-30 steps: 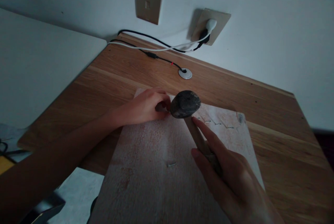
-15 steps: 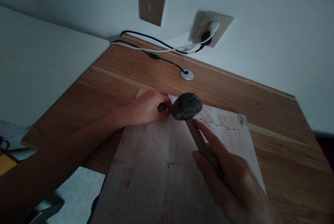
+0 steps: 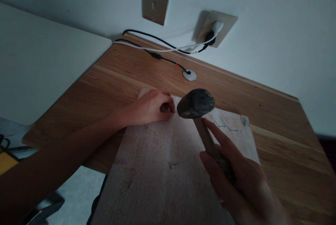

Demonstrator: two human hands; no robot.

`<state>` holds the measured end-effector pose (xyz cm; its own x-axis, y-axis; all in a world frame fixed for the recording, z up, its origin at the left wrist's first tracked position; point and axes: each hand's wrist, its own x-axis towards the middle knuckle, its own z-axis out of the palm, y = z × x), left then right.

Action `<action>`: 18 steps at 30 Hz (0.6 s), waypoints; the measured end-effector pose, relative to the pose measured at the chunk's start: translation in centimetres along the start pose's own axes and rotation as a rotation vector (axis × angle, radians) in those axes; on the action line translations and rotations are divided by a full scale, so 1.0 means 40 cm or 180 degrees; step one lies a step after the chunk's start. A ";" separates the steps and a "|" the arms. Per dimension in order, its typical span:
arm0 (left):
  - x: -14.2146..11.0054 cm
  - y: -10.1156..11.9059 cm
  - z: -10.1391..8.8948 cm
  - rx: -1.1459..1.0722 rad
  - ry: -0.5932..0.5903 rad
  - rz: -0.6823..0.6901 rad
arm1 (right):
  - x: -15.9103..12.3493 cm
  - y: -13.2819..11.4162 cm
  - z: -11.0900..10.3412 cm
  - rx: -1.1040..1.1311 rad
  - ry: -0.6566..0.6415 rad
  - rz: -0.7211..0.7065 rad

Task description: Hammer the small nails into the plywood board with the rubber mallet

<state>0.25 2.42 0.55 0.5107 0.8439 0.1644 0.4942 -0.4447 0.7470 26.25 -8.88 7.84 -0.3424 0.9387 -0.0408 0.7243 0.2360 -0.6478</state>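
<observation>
My right hand (image 3: 236,176) is wrapped round the wooden handle of a hammer (image 3: 196,104), whose dark, worn head is raised over the upper part of a whitish board (image 3: 157,183). Just left of the hammer head, my left hand (image 3: 152,107) pinches a small nail (image 3: 174,112) at the board's far edge; only its tip end shows between thumb and forefinger. To the right, a row of nails (image 3: 233,130) stands in the board, partly covered by the hammer. A couple of loose nails (image 3: 174,166) lie near the board's middle.
The board rests on a wooden desk (image 3: 278,141). Black and white cables (image 3: 157,49) run along the back to a wall socket (image 3: 220,25) and a round cable grommet (image 3: 189,75). A white panel (image 3: 52,60) stands at the left.
The hammer and my right hand have moved right, away from my left fingers, uncovering the nail's end and hiding more of the nail row. My left hand stays nearly in place.
</observation>
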 end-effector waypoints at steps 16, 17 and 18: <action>0.006 0.007 -0.008 -0.0058 -0.0031 0.0082 | 0.005 0.004 0.000 0.0090 -0.0251 0.0151; 0.006 0.008 -0.008 -0.0067 -0.0022 0.0087 | 0.005 0.004 0.001 0.0112 -0.0226 0.0154; 0.005 0.009 -0.009 -0.0076 -0.0020 0.0076 | 0.004 0.004 0.000 0.0142 -0.0198 0.0145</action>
<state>0.28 2.55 1.07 0.5266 0.8312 0.1784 0.4649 -0.4573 0.7581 26.31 -8.69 7.71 -0.3472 0.9304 -0.1173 0.7130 0.1807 -0.6775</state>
